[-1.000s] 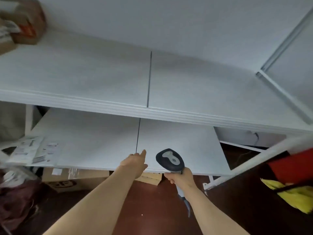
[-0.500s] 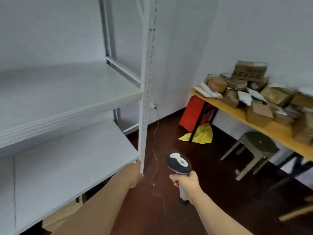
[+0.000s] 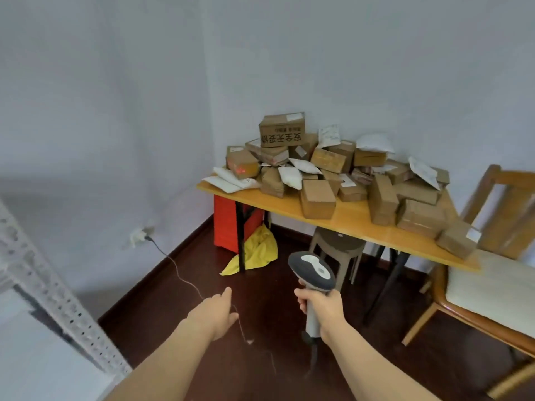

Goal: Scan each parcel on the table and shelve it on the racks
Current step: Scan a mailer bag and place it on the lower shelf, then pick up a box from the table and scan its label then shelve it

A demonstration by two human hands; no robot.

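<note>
The right hand (image 3: 321, 306) is clamped round the grip of the scanner (image 3: 312, 269), whose head is raised toward the parcels (image 3: 318, 198). These lie heaped on the wooden bench (image 3: 362, 227) against the far wall, brown boxes and white mailers mixed. The left hand (image 3: 215, 312) reaches forward, fingers loose and apart, holding nothing. The rack (image 3: 58, 308) stands at lower left
</note>
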